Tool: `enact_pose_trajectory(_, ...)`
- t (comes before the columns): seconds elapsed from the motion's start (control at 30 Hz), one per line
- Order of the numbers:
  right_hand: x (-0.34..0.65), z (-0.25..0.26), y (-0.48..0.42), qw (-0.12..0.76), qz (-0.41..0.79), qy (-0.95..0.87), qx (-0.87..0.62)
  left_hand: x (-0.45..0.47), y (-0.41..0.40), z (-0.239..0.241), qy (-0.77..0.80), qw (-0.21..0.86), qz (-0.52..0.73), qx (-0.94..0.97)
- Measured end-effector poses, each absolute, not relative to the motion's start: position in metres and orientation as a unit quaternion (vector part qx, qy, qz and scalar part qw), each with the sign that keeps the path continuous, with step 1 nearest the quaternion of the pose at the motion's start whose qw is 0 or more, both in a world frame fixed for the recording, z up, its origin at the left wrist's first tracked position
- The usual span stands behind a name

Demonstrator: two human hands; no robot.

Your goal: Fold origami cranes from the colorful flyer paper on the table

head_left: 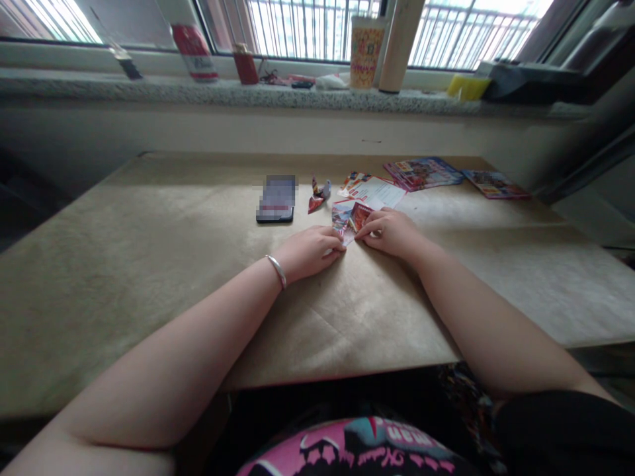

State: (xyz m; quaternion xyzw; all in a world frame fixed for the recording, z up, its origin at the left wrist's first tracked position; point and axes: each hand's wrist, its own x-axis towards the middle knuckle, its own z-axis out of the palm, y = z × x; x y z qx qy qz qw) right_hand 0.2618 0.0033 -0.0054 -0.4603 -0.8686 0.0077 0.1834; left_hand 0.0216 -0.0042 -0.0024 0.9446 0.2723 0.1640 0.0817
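Note:
A partly folded sheet of printed paper [343,215] lies on the table in front of me. On its left edge are the fingers of my left hand [311,252], closed against the paper. My right hand [389,233] pinches the paper's right side near a reddish folded flap. Just beyond the paper stands a small folded paper crane [320,194] in red and grey. A phone [276,199] with a blurred screen lies to the left of the crane. A silver bracelet [276,271] circles my left wrist.
Loose printed cards [374,192] lie behind my right hand. Farther back are a stack of colourful sheets [421,173] and another stack [496,184] at the right. The window sill [297,98] holds a red can [194,53], a patterned cup [366,53] and a yellow item [467,86].

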Motion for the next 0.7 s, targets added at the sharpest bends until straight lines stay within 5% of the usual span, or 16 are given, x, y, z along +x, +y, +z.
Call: enact_pose_trajectory(0.7,0.285,0.0,0.012,0.12,-0.08,-0.747,-0.65,0.021,-0.004,-0.003,0.27,0.088,0.169,0.944)
